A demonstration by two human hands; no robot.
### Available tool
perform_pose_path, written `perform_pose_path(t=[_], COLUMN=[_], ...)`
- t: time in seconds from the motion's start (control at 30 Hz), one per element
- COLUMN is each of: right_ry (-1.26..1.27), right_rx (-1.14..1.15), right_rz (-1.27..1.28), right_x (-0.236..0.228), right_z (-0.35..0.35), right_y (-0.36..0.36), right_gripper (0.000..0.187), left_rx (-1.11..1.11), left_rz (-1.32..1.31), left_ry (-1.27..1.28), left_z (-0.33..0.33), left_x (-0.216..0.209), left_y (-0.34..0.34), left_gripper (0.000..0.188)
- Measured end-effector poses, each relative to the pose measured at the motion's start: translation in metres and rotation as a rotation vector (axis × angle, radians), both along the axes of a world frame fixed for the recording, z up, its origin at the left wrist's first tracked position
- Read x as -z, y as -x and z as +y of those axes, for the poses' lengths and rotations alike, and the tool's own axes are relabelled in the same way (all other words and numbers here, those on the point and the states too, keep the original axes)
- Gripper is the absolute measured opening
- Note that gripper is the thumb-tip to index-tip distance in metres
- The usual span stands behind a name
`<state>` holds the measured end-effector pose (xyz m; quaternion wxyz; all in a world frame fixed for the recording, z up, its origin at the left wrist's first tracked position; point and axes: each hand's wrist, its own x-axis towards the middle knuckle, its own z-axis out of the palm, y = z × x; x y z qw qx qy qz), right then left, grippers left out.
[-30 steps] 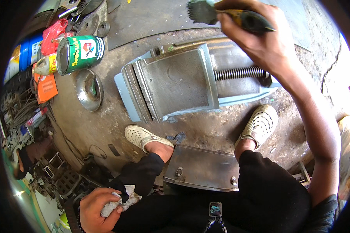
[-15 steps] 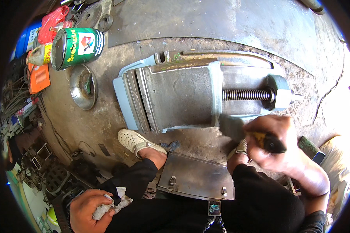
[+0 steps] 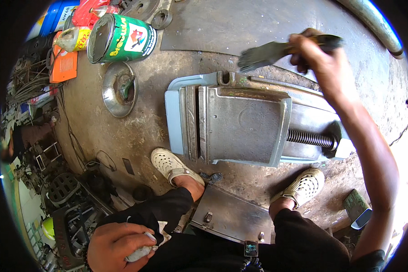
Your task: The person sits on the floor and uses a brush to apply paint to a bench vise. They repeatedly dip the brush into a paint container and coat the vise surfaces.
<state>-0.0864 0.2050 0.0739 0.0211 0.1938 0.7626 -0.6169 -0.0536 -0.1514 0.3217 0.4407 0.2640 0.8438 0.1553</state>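
My right hand (image 3: 322, 61) grips a flat paintbrush (image 3: 264, 55) by its dark handle, its bristles pointing left. The brush is above the far side of a large machine vise (image 3: 242, 124); whether the bristles touch it I cannot tell. The vise lies on the floor, with bare grey metal on top, light blue paint (image 3: 174, 120) along its left end and a threaded screw (image 3: 310, 138) at the right. Low at the left, my left hand (image 3: 115, 247) is closed around a crumpled whitish rag (image 3: 141, 254), away from the vise.
A green paint can (image 3: 122, 52) and a shiny metal bowl (image 3: 108, 93) stand left of the vise. Sheet metal (image 3: 240, 27) and a pipe (image 3: 381, 22) lie beyond. Between my feet in clogs (image 3: 308, 186) sits a metal box (image 3: 233, 211). Tools and cables crowd the left edge.
My right hand has carried the paintbrush from the vise's near side up and away to its far side. The whole view has shifted. My left hand still holds the rag.
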Motion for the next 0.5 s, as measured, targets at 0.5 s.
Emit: perform_pose_path(t=[0.5], right_ry=[0.008], right_rx=[0.025], right_rz=[-0.063], right_x=[0.009], right_z=[-0.055], right_y=[0.015], right_gripper=[0.028], left_rx=[-0.069], left_rz=[-0.067], left_ry=[0.031], left_z=[-0.018], left_x=[0.004], left_y=[0.018], left_gripper=[0.032])
